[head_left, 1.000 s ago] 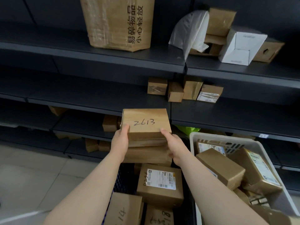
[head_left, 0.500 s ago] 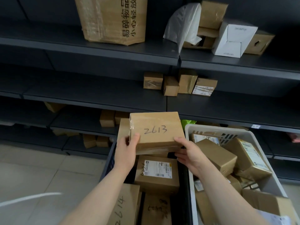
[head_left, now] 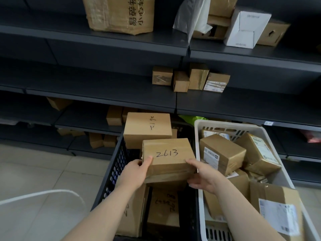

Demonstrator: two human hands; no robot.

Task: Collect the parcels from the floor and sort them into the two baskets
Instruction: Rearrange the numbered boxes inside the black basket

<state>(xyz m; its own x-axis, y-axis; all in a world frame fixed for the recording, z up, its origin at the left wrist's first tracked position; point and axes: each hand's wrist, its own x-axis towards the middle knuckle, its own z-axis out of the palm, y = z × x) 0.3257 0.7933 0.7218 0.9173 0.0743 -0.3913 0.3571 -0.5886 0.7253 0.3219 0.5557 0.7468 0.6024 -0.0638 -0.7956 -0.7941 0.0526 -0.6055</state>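
Observation:
A brown cardboard parcel (head_left: 169, 154) with "2613" written on its top sits low inside the black basket (head_left: 113, 168), over other handwritten parcels. My left hand (head_left: 133, 173) grips its left side with the thumb on top. My right hand (head_left: 204, 175) holds its right front corner. Behind it lies a second brown parcel (head_left: 147, 128) with handwriting. To the right, the white basket (head_left: 224, 125) holds several parcels with printed labels (head_left: 221, 158).
Dark metal shelving (head_left: 104, 91) runs across the back with several small boxes (head_left: 190, 80) on the middle shelf, and a large taped carton (head_left: 119, 13) and a white box (head_left: 246, 28) on top. Pale tiled floor (head_left: 34, 171) lies left. A white cord (head_left: 43, 193) arcs there.
Both hands have brought the "2613" parcel down and toward me, from in front of the shelf into the black basket. The parcel behind it has come into view.

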